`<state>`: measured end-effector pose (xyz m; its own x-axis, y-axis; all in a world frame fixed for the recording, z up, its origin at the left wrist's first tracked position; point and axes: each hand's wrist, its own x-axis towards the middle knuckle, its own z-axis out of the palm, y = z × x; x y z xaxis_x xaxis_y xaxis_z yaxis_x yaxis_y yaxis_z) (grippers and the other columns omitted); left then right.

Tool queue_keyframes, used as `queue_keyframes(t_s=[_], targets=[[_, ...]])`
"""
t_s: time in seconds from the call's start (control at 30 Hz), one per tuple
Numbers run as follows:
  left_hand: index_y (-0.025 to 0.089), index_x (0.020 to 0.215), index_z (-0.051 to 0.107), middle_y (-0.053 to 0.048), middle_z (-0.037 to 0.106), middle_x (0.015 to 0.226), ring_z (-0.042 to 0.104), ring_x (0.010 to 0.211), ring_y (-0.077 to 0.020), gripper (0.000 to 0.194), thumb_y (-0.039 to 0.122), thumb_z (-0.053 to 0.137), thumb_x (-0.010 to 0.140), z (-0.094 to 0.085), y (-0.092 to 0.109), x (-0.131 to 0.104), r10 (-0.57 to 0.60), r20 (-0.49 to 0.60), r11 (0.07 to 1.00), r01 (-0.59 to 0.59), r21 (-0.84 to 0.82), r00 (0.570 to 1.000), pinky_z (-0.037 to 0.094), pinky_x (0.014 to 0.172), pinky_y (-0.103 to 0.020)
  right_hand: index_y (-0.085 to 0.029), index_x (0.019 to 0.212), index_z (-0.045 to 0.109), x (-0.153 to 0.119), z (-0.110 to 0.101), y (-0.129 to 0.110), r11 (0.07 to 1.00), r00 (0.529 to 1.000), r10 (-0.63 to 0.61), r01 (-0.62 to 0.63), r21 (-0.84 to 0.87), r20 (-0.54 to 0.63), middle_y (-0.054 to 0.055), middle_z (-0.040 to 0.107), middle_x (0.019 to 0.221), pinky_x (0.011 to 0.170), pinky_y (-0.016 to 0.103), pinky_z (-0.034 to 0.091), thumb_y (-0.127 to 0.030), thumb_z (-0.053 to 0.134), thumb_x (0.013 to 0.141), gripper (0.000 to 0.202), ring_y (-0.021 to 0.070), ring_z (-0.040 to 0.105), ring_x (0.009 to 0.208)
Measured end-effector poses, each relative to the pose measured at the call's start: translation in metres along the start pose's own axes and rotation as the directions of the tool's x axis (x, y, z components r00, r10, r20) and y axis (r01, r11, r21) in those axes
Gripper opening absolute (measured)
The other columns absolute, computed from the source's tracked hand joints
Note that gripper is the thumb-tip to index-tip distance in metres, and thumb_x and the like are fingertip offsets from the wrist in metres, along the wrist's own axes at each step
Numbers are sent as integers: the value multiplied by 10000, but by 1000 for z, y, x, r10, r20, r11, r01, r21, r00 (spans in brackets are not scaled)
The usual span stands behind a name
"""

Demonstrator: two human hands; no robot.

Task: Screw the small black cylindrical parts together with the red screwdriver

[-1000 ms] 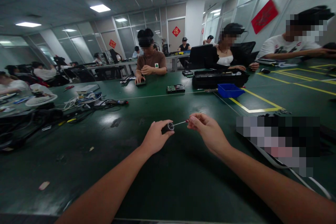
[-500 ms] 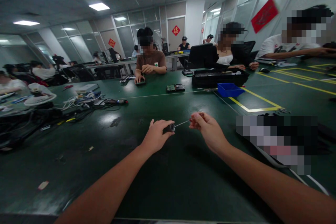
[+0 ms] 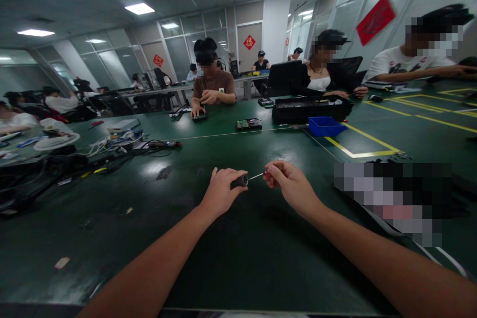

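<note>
My left hand is closed around a short dark cylinder, whose round, light-rimmed end faces right. Most of the cylinder is hidden by the palm and fingers. My right hand pinches a thin, straight metal rod with a bit of red at the fingertips. The rod reaches left to the cylinder's rimmed end; whether its tip is inside cannot be made out. Both hands are held just above the green tabletop.
Ahead lie a circuit board with a drive, a black tray and a blue bin. Cables tangle at the left. A pixelated flat item is at right. Co-workers sit across the table, one handling a small device.
My right hand has moved slightly left toward the cylinder, so less of the rod shows between the hands. My left hand stays in place.
</note>
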<state>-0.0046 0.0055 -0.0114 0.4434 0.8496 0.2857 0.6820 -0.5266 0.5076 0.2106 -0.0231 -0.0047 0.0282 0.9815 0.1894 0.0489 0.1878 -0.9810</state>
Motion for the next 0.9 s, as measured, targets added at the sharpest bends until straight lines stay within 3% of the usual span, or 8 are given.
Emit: queue_keyframes(t_s=[0.2, 0.37, 0.47, 0.6, 0.9], targets=[[335, 1251, 638, -4, 670, 1212, 562, 1192, -243, 402, 278, 727, 862, 1, 1, 1, -40, 24, 999, 40, -6, 999, 169, 1182, -595, -192, 909, 623, 0, -2, 2, 999, 997, -22, 19, -46, -69, 25, 646, 757, 640, 339, 492, -492, 589, 889, 303, 169, 601, 659], [333, 1258, 634, -8, 668, 1210, 562, 1185, -239, 401, 286, 719, 869, 2, -1, 0, -48, 43, 998, 49, -34, 998, 155, 1182, -600, -204, 926, 628, -2, -7, -2, 988, 977, -130, 114, -104, -167, 37, 651, 803, 685, 348, 496, -488, 567, 913, 291, 183, 609, 722], [332, 1259, 633, -10, 667, 1210, 563, 1181, -243, 400, 285, 715, 871, 2, -1, -1, -41, 43, 999, 43, -31, 998, 158, 1178, -608, -209, 954, 624, -4, -5, -7, 982, 975, -176, 165, -92, -134, 45, 662, 831, 707, 356, 513, -479, 558, 914, 280, 192, 628, 753], [329, 1262, 631, -12, 663, 1210, 560, 1187, -245, 396, 287, 708, 875, 1, 0, 0, -38, 56, 999, 40, -23, 998, 155, 1177, -615, -207, 948, 625, -6, -3, -6, 964, 980, -188, 170, -202, -71, 51, 668, 830, 730, 367, 514, -460, 525, 939, 272, 201, 638, 769], [312, 1248, 640, -20, 664, 1216, 565, 1192, -255, 385, 279, 708, 871, 3, -1, 0, -41, 50, 997, 44, -69, 998, 187, 1174, -601, -213, 950, 619, -5, -8, -6, 910, 977, -182, 127, -396, -106, 60, 688, 853, 703, 371, 485, -443, 471, 976, 275, 221, 649, 781]])
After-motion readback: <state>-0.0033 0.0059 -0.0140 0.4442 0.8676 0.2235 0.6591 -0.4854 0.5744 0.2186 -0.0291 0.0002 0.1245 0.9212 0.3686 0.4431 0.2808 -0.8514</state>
